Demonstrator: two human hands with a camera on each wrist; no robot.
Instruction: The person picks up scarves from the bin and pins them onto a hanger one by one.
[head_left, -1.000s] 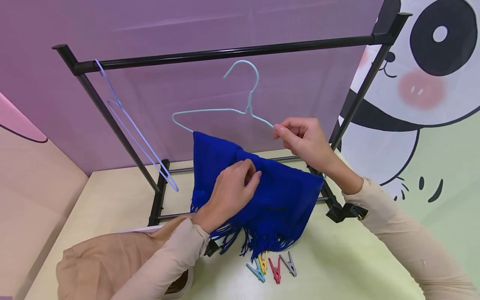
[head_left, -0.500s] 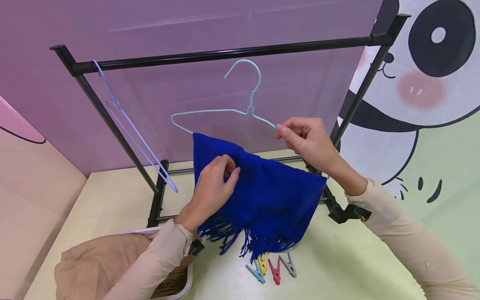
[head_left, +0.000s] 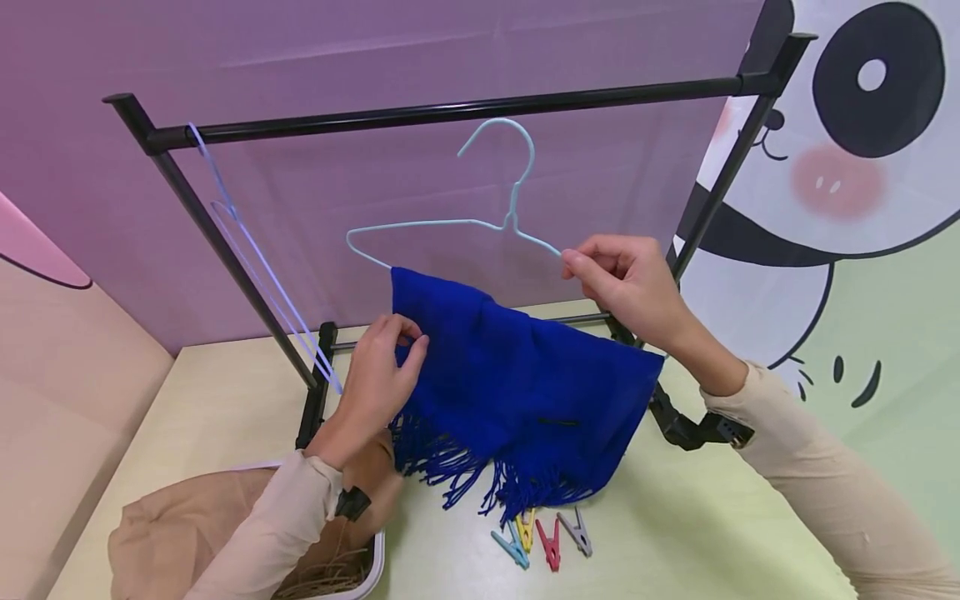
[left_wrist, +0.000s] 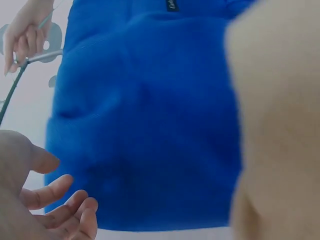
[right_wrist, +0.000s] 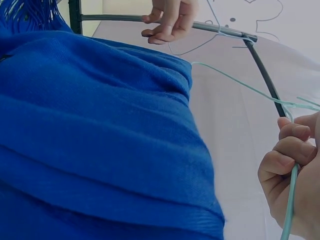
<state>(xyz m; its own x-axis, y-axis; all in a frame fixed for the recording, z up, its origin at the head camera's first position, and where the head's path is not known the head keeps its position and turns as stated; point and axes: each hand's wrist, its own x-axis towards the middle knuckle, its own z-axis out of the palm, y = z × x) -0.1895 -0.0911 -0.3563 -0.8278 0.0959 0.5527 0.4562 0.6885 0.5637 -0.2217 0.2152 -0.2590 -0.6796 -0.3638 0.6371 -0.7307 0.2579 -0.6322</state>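
Note:
A mint-green wire hanger [head_left: 420, 223] is held up in front of the rack, its hook just under the top bar. My right hand [head_left: 628, 287] pinches its right shoulder between thumb and fingers. Over the hanger's lower bar hangs a folded blue scarf [head_left: 517, 375] with a fringe and a small dark label, sloping down to the right. My left hand [head_left: 372, 375] is at the scarf's left edge, fingers loosely bent. In the left wrist view its fingers [left_wrist: 60, 192] hold nothing and overlap the scarf's border.
A black rack [head_left: 465, 108] stands behind, with a lilac hanger [head_left: 262, 258] at its left end. Several clothes pegs [head_left: 550, 546] lie on the table below the scarf. A white basket [head_left: 377, 558] with tan cloth [head_left: 180, 525] sits front left.
My left hand has moved left across the front of the scarf to its left edge. The hanger and scarf have shifted slightly right with my right hand.

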